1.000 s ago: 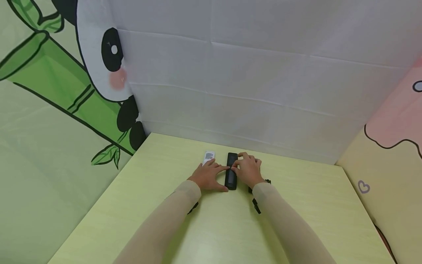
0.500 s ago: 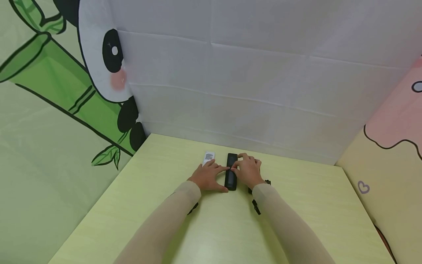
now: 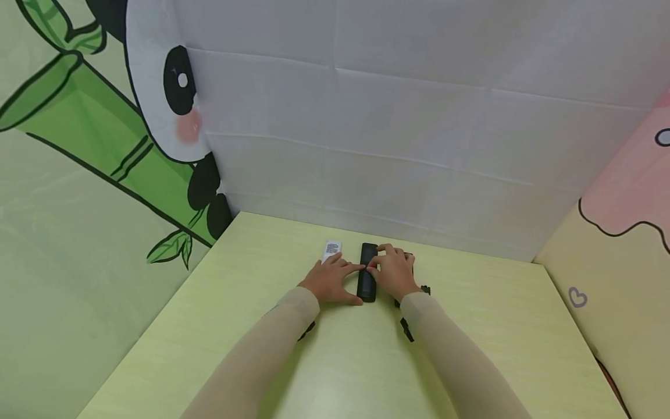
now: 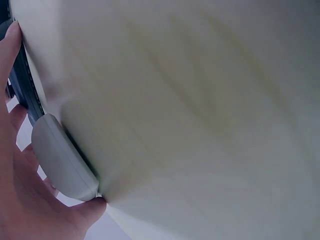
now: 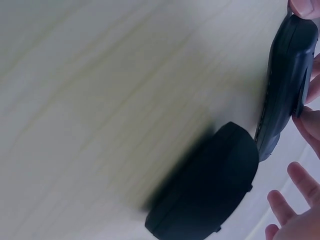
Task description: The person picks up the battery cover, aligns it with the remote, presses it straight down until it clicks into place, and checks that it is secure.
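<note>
A black remote control (image 3: 367, 286) lies lengthwise on the table between the two hands. The left hand (image 3: 328, 282) rests a straight index finger on its middle and the thumb at its near end. With curled index finger and thumb, the right hand (image 3: 396, 270) pinches at the remote's middle. There the right wrist view shows a thin raised flap (image 5: 301, 92), seemingly the battery cover. A white device with a printed label (image 3: 332, 248) lies partly under the left hand. A dark rounded object with small tabs (image 5: 202, 185) lies near the right hand, mostly hidden from the head camera.
The pale yellow table (image 3: 209, 349) meets a white cloth wall (image 3: 335, 145) behind the things. A green panel with bamboo and a panda stands left, a pink and cream one right. Black wrist-camera straps (image 3: 407, 329) show under the sleeves.
The hands keep their places at the black remote control. Only a slight shift of the head view shows; nothing else has visibly moved.
</note>
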Motion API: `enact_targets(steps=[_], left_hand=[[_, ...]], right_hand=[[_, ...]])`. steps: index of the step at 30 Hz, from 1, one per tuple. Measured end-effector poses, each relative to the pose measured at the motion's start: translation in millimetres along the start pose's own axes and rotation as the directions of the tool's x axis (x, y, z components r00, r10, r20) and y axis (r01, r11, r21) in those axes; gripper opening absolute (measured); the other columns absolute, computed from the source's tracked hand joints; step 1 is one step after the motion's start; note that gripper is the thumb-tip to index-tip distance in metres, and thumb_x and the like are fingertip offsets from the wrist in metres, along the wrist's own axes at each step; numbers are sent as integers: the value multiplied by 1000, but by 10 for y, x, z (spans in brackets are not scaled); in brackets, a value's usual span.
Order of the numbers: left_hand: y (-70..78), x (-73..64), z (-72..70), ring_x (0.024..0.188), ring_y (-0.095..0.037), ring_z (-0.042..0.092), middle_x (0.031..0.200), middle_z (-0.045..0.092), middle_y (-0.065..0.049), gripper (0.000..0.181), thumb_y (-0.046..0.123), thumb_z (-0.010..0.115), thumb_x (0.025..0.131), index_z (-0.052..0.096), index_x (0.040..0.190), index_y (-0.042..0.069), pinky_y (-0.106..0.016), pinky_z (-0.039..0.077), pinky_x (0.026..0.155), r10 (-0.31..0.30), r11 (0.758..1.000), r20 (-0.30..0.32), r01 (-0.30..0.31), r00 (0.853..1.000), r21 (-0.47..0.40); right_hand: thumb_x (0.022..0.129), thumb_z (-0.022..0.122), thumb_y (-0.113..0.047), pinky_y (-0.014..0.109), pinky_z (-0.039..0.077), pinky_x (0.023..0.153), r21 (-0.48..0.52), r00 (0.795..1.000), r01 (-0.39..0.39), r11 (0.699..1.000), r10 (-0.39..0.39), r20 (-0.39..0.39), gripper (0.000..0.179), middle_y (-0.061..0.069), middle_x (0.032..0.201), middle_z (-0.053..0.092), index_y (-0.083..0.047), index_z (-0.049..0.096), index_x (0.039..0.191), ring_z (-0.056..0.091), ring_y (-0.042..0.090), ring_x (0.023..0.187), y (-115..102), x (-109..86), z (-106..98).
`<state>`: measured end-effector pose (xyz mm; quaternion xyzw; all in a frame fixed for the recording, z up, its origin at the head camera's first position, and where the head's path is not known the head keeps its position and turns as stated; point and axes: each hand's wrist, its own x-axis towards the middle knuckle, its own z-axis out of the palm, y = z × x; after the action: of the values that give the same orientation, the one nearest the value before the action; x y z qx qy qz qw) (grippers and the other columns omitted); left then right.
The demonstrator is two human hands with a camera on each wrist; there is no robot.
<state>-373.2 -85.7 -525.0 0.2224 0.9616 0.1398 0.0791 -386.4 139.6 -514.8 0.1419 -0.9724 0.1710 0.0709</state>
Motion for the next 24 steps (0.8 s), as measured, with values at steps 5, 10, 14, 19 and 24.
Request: enact_targets(steps=[5, 10, 14, 19, 24], left_hand=[[14, -16, -17, 185, -37, 30, 181, 59, -5, 99, 80, 87, 94, 52, 179, 44, -82, 31, 143, 3, 1000, -7, -3, 1000, -3], [41, -47, -51, 185, -38, 30, 181, 59, -6, 98, 79, 88, 94, 51, 179, 44, -83, 31, 142, 8, 1000, -5, -8, 1000, -3], [43, -43, -48, 185, -38, 30, 181, 59, -6, 98, 79, 87, 95, 51, 179, 45, -83, 31, 142, 8, 1000, -4, -8, 1000, 0], [30, -27, -23, 185, -38, 30, 181, 59, -5, 99, 80, 87, 94, 51, 179, 45, -82, 31, 142, 8, 1000, -5, -8, 1000, -4], [35, -22, -29, 185, -37, 30, 181, 59, -5, 98, 80, 87, 94, 51, 179, 46, -82, 32, 142, 7, 1000, -4, -7, 1000, 3]], right_hand=[[112, 84, -33, 79, 40, 124, 0, 1000, 2, 1000, -2, -1, 14, 17, 170, 65, -24, 94, 107, 59, 55, 156, 5, -6, 3], [111, 85, -32, 79, 41, 124, 5, 1000, 10, 1000, -10, -9, 14, 16, 169, 65, -24, 94, 104, 59, 55, 155, 10, -15, 3], [111, 86, -31, 78, 41, 123, 6, 1000, 15, 1000, -15, -16, 13, 16, 168, 66, -24, 94, 103, 60, 55, 155, 22, -15, 13], [111, 86, -32, 77, 41, 123, 4, 1000, 14, 1000, -14, -15, 13, 16, 168, 66, -24, 93, 103, 60, 54, 155, 28, -22, 14], [110, 87, -31, 79, 41, 124, 12, 1000, 18, 1000, -18, -19, 12, 16, 168, 66, -23, 93, 102, 59, 54, 156, 18, -28, -4]])
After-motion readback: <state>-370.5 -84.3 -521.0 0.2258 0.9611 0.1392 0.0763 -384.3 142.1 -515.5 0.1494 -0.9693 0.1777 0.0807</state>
